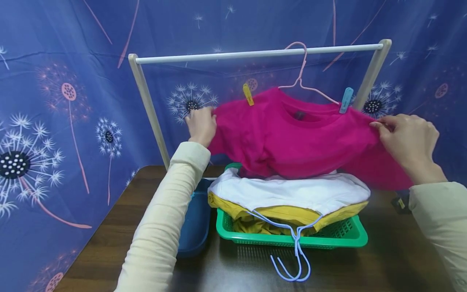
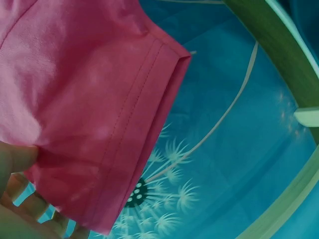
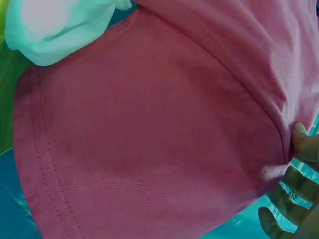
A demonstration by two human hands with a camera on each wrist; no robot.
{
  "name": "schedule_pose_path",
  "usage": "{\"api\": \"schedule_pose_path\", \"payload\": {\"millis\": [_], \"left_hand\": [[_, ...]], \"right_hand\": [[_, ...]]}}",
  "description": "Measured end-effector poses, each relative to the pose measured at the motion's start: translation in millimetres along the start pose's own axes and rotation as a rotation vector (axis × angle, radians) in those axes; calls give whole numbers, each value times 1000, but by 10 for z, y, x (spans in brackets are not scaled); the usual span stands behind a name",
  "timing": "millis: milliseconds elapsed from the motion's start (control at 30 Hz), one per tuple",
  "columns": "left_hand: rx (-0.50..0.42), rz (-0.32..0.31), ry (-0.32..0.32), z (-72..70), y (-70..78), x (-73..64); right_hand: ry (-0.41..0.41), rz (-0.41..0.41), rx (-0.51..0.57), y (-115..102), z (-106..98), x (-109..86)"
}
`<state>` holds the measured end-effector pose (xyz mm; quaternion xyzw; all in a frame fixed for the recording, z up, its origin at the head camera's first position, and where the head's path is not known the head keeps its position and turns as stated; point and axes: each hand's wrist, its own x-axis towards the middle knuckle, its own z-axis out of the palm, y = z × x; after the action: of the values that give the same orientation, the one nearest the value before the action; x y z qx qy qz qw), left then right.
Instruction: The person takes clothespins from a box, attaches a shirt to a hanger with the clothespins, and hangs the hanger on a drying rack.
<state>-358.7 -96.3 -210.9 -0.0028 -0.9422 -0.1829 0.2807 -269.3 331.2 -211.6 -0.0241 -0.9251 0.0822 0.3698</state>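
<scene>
A bright pink T-shirt hangs on a pink wire hanger hooked over the white rail. A yellow clothespin and a blue clothespin clip its shoulders. My left hand pinches the sleeve on the left; in the left wrist view the thumb lies on top of the fabric with the fingers beneath. On the right, my right hand pinches the shirt at the other shoulder, and the sleeve drapes below it. The shirt's lower part is bunched behind the white garment.
A green basket on the brown table carries a white garment and a yellow garment with blue hangers. Left of it stands a dark blue bin. The drying rack spans behind, before a blue patterned cloth.
</scene>
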Motion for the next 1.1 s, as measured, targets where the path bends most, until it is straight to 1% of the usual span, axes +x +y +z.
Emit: {"api": "schedule_pose_path", "payload": {"millis": [133,233,367,567,700,867,967,1100], "left_hand": [[-60,-46,-97,70,-44,-21],[-96,-95,-170,115,-82,-43],[-105,-132,-228,170,-143,-81],[-99,-147,-263,232,-249,-135],[-102,-140,-274,256,-307,-171],[-119,-122,-284,256,-385,-232],[-108,-103,-307,235,-445,-280],[-69,-81,-352,192,-539,-350]], "right_hand": [[34,-26,-1,-12,33,-31],[61,-46,4,-18,54,-52],[71,-52,11,-24,69,-75],[68,-108,31,-43,78,-109],[52,-127,41,-53,90,-165],[97,-157,60,-84,100,-240],[134,-197,43,-126,80,-292],[170,-283,15,-185,46,-378]]}}
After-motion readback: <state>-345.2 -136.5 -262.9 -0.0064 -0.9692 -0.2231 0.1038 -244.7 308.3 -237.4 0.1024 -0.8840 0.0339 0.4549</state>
